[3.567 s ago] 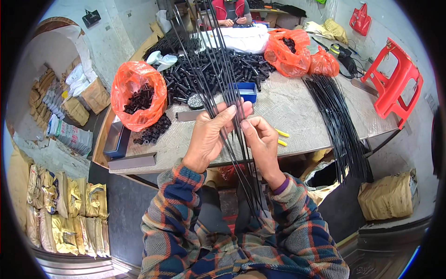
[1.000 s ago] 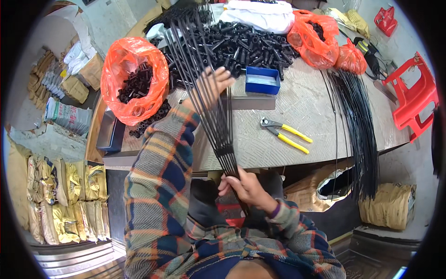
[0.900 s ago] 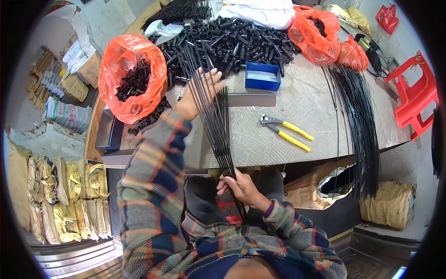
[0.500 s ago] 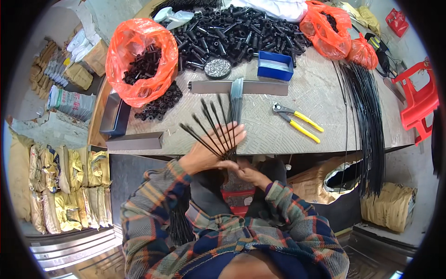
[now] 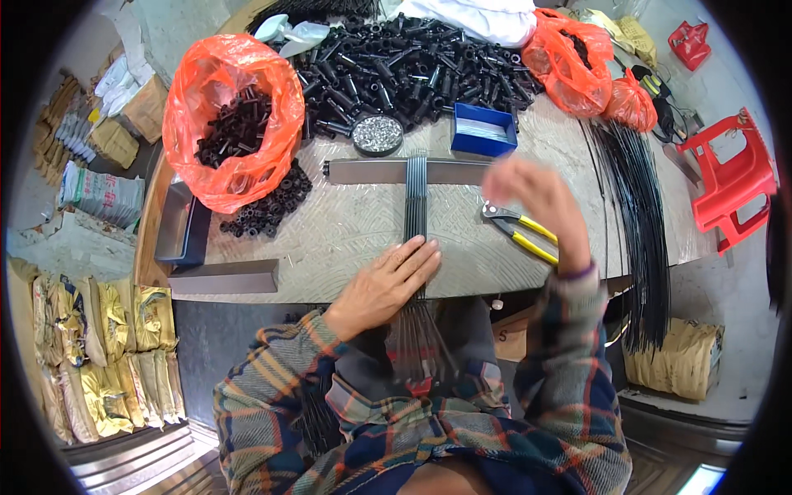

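Note:
A bundle of thin black rods (image 5: pixel 417 216) lies over the table's near edge, its far, paler ends resting across a long grey metal bar (image 5: pixel 355 172). My left hand (image 5: pixel 392 280) lies flat on the rods, fingers stretched out. Below it, the rods' near ends fan out, blurred, over my lap. My right hand (image 5: pixel 532 190) is raised at the right, smeared by motion, so its fingers and anything in them cannot be made out. It is nearest to end-cutting pliers (image 5: pixel 528 235) with yellow handles and a blue box (image 5: pixel 483 130) holding thin pale pieces.
Black tubular parts (image 5: pixel 404 70) are heaped at the back, near a round dish (image 5: pixel 377 134) of small shiny bits. An orange bag (image 5: pixel 186 124) of black parts stands left. Long black rods (image 5: pixel 631 223) hang over the right edge, near a red stool (image 5: pixel 738 177).
The rods fanned out above my left hand now lie together beneath it, their near ends spread over my lap. My right hand has left the rods and risen to the right.

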### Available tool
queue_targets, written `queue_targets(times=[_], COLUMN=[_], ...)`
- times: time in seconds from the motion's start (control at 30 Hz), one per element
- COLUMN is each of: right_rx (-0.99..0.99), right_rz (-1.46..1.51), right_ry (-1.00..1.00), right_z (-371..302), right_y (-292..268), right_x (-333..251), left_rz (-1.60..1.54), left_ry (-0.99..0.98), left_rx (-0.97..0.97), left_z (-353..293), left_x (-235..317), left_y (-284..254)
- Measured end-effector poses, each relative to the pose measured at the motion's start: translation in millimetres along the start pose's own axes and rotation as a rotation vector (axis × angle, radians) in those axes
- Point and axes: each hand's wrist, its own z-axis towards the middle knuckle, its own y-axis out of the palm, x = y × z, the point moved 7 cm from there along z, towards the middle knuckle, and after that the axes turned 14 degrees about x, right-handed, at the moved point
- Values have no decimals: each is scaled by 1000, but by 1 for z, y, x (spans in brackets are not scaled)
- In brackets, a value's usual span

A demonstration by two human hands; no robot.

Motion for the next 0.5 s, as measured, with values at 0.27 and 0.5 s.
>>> queue_targets(times=[0.27,0.5], right_rx=[-87,-133], right_rz=[-805,-881], right_ry=[-102,-178], right_z=[117,121], right_y=[0,-9], right_x=[99,124], left_rz=[35,-181], left_ry=[-44,-138], left_rx=[-118,-159], left_z=[5,4], left_x=[-5,-12], left_y=[-3,4])
